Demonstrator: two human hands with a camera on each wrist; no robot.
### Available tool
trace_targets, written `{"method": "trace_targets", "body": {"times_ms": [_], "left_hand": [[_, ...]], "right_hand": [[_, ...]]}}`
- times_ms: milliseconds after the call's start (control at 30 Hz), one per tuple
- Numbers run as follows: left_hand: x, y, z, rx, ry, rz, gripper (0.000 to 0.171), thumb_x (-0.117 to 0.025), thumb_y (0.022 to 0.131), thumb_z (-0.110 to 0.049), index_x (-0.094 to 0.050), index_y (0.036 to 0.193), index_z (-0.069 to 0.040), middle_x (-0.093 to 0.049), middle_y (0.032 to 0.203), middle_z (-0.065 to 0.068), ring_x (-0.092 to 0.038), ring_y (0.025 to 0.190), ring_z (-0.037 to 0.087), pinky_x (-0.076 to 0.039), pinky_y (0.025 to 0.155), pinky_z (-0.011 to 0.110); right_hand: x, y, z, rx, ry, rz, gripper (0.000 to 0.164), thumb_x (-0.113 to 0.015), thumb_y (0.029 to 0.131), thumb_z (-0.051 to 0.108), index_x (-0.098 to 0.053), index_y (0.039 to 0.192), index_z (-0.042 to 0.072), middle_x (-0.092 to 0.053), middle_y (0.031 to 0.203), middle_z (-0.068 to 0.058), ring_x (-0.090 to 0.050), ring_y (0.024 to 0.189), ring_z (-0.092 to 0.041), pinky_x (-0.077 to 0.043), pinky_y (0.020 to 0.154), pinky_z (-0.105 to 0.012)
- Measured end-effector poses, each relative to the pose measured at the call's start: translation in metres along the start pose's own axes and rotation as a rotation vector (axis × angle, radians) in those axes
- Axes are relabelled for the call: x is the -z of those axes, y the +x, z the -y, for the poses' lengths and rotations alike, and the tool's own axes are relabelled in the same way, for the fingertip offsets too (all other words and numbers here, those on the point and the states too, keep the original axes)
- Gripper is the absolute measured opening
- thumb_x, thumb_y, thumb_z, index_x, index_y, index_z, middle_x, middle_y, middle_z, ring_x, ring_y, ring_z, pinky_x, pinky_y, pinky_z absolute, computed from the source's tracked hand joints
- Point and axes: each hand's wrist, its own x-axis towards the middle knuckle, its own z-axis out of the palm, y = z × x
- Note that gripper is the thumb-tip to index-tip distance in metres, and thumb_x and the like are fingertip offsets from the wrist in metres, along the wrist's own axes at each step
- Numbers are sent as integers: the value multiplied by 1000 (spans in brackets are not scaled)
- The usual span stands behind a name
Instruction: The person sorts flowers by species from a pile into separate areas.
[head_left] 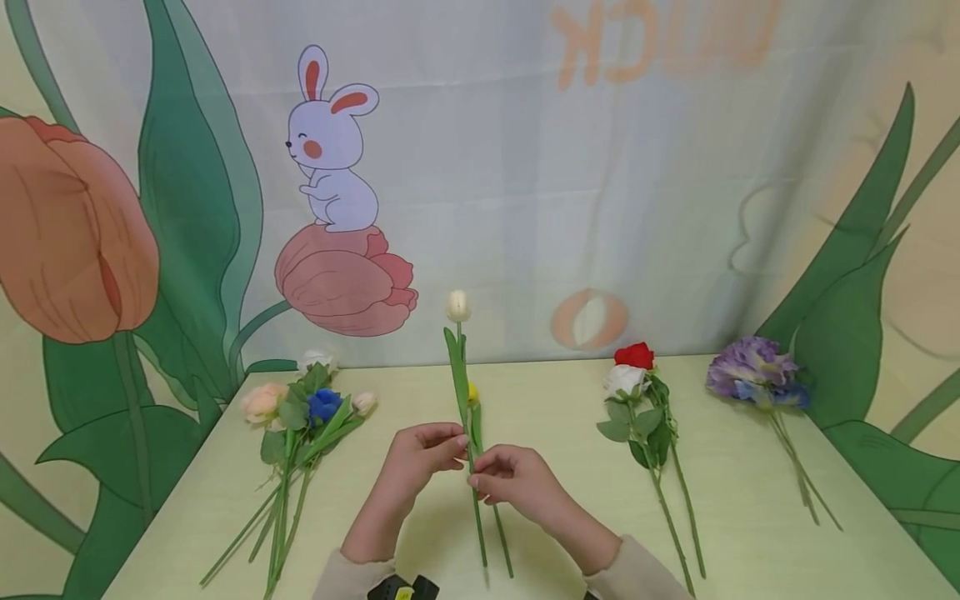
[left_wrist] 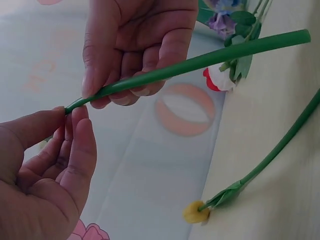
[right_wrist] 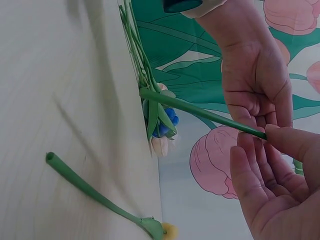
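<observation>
Both hands hold one white tulip (head_left: 458, 307) upright above the table's middle. My left hand (head_left: 426, 454) pinches its green stem (left_wrist: 200, 61) between thumb and fingertips. Just below, my right hand (head_left: 521, 479) pinches the same stem, thumb against curled fingers, as the right wrist view shows with the stem (right_wrist: 200, 114) running out toward its cut end. Behind the hands a yellow tulip (left_wrist: 196, 212) lies on the table; in the head view its yellow bloom (head_left: 472, 392) is partly covered by the white tulip's leaf.
On the left of the pale table (head_left: 555, 533) lies a bunch with a blue flower (head_left: 326, 406), peach and white blooms. To the right lie a red rose (head_left: 634, 356) and a white rose (head_left: 626, 381). Purple flowers (head_left: 752, 372) lie farther right. A printed curtain (head_left: 495, 167) hangs behind.
</observation>
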Motion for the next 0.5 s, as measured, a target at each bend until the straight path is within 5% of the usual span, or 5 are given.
{"method": "trace_targets", "body": {"times_ms": [233, 500], "left_hand": [[0, 3, 6, 1, -26, 26, 30, -65, 98, -6, -66, 118, 16, -77, 95, 11, -70, 81, 5, -62, 78, 24], [20, -2, 4, -9, 182, 22, 31, -66, 99, -12, -69, 122, 8, -75, 112, 25, -75, 91, 20, -64, 84, 36]], "right_hand": [[3, -2, 4, 22, -59, 4, 25, -67, 97, 9, -66, 109, -13, -72, 94, -24, -68, 75, -9, -63, 72, -30], [17, -1, 0, -51, -153, -81, 19, -70, 95, 7, -67, 103, -9, -74, 91, -21, -68, 74, -11, -64, 67, -32]]}}
